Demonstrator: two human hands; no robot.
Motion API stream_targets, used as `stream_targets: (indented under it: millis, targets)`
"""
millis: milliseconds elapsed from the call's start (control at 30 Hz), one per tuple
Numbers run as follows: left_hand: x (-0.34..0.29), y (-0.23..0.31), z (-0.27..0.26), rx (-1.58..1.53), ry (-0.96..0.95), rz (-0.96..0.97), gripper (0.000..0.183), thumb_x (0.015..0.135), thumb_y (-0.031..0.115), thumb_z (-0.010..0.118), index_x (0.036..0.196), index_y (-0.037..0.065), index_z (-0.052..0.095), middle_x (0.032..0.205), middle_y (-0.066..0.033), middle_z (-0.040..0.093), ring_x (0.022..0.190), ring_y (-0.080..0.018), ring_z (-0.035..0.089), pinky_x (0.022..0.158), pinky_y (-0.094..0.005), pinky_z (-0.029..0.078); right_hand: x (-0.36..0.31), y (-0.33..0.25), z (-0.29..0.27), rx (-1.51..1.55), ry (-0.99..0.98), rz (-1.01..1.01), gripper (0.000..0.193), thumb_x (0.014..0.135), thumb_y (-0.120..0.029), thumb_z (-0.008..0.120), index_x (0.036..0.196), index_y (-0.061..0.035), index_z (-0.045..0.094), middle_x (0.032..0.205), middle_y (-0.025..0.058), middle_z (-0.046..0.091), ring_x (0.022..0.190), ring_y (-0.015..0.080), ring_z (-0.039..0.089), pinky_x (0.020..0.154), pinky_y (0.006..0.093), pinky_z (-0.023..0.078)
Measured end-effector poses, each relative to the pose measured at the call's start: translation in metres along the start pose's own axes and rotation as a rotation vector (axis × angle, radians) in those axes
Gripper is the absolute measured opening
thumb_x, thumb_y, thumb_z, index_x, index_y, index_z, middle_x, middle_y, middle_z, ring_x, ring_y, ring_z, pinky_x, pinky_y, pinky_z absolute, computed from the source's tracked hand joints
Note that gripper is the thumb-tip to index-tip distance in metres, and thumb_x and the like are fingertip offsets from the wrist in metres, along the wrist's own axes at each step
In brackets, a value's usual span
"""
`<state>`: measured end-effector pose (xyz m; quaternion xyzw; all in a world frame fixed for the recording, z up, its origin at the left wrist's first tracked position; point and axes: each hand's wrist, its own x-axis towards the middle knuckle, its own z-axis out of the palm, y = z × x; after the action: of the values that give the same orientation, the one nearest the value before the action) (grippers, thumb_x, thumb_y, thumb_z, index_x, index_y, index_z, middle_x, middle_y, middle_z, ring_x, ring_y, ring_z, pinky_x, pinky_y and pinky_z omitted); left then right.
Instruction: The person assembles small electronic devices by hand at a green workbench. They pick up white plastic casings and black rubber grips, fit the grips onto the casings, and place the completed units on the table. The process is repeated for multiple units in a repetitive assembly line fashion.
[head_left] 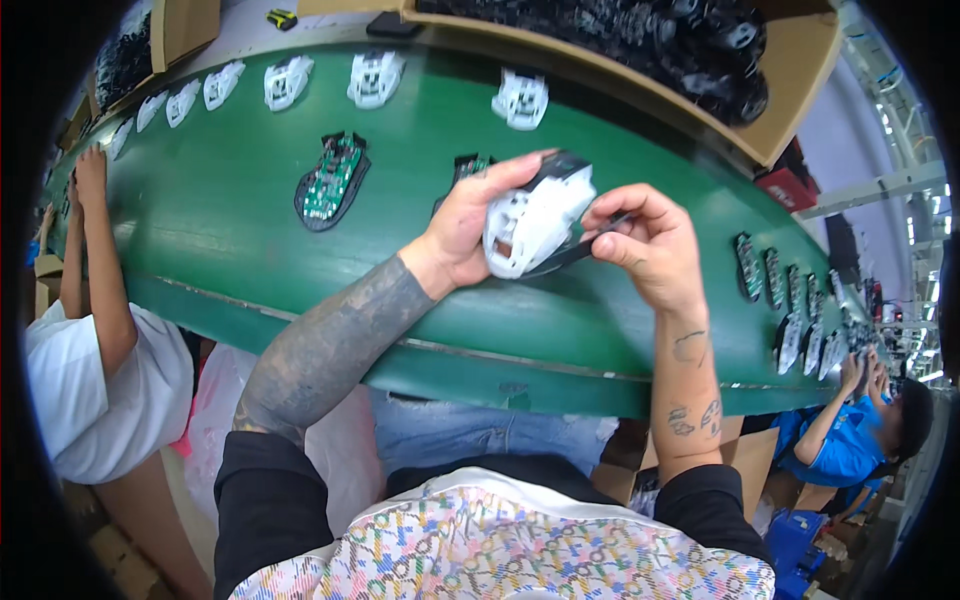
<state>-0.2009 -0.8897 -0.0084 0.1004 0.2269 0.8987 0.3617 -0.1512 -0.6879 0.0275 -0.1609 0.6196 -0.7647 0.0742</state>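
Above the green work surface [420, 330], my left hand [455, 232] grips a white computer mouse shell [530, 225] with a black part at its far end. A thin, curved black strip [562, 260] runs along the shell's right side. My right hand [655, 245] pinches the strip's free end between thumb and fingers; whether its near end is fixed to the shell, I cannot tell. Beyond my left hand a black mouse base [470, 165] is partly hidden. Farther left lies another black mouse base with a green circuit board [332, 185].
Several white shells [377, 80] line the far edge. A cardboard box [800, 90] of black parts [640, 40] stands behind them. Mouse bases with circuit boards [748, 268] sit at right, near white shells [788, 342]. Co-workers sit at left [115, 390] and right [840, 430].
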Motion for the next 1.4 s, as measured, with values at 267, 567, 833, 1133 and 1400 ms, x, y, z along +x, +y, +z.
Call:
stream_targets:
  millis: [267,567,833,1133,1400]
  targets:
    - [-0.007,0.004,-0.001,0.131,0.048,-0.014,0.028,0.094,0.024,0.058,0.116,0.007,0.060,0.104,-0.0089,0.068,0.090,-0.0179,0.068,0.078,-0.0326,0.058,-0.006,0.000,0.007,0.003,0.074,0.030,0.033,0.078,0.006,0.074,0.108,0.0034,0.061,0.102,0.0092,0.064,0.092,0.0132,0.063,0.080,0.0242,0.055]
    - [-0.008,0.004,-0.005,0.233,0.092,0.025,0.034,0.091,0.021,0.063,0.121,0.006,0.057,0.104,-0.0073,0.067,0.089,-0.0154,0.067,0.077,-0.0311,0.057,-0.002,0.009,0.015,-0.119,0.119,-0.160,0.034,0.078,0.007,0.074,0.110,0.0053,0.060,0.108,0.0092,0.059,0.096,0.0148,0.062,0.083,0.0266,0.057]
    - [-0.011,0.007,-0.006,0.223,0.112,0.062,0.035,0.091,0.022,0.065,0.120,0.006,0.057,0.103,-0.0067,0.066,0.089,-0.0145,0.067,0.075,-0.0292,0.057,-0.001,0.013,0.019,-0.312,0.062,-0.265,0.041,0.074,0.006,0.077,0.112,0.0071,0.061,0.113,0.0103,0.052,0.103,0.0172,0.058,0.088,0.0276,0.055]
    - [-0.016,0.011,-0.003,0.199,0.083,0.030,0.036,0.091,0.021,0.065,0.121,0.004,0.055,0.105,-0.0071,0.066,0.089,-0.0145,0.067,0.075,-0.0292,0.057,0.003,0.030,0.019,-0.156,0.088,-0.401,0.042,0.068,0.007,0.080,0.107,0.0048,0.064,0.109,0.0102,0.056,0.099,0.0168,0.058,0.087,0.0290,0.050]
    - [-0.019,0.014,-0.009,0.251,0.040,0.005,0.039,0.094,0.024,0.058,0.127,0.004,0.053,0.111,-0.0097,0.065,0.096,-0.0166,0.066,0.082,-0.0310,0.056,0.007,0.026,0.012,-0.197,-0.105,-0.380,0.044,0.066,0.003,0.083,0.106,0.0040,0.066,0.106,0.0108,0.059,0.099,0.0187,0.058,0.087,0.0299,0.049]
